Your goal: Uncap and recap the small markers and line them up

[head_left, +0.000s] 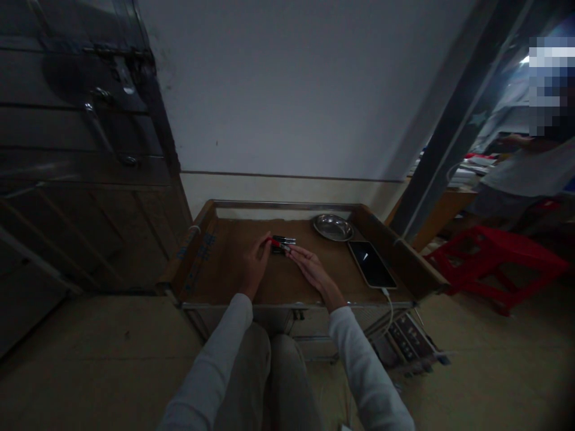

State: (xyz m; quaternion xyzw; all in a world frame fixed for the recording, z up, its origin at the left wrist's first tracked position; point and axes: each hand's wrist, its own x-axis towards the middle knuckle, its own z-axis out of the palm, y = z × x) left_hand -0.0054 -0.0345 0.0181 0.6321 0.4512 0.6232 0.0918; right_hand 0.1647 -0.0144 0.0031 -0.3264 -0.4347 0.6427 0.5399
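My left hand (255,263) is closed in a pinch on a small red thing (275,242) over the middle of a low wooden tray table (211,251). My right hand (308,263) reaches in from the right, its fingertips meeting the other end of that red thing; its fingers look pressed together. Just behind the fingertips lie a few small dark and silvery pieces (284,240) on the table; the dim light hides what they are.
A shallow metal dish (333,227) sits at the table's back right. A phone (372,264) with a white cable lies along the right rim. A power strip (409,341) lies on the floor. Red stool (489,260) and another person (525,173) at right; dark wooden door (81,155) at left.
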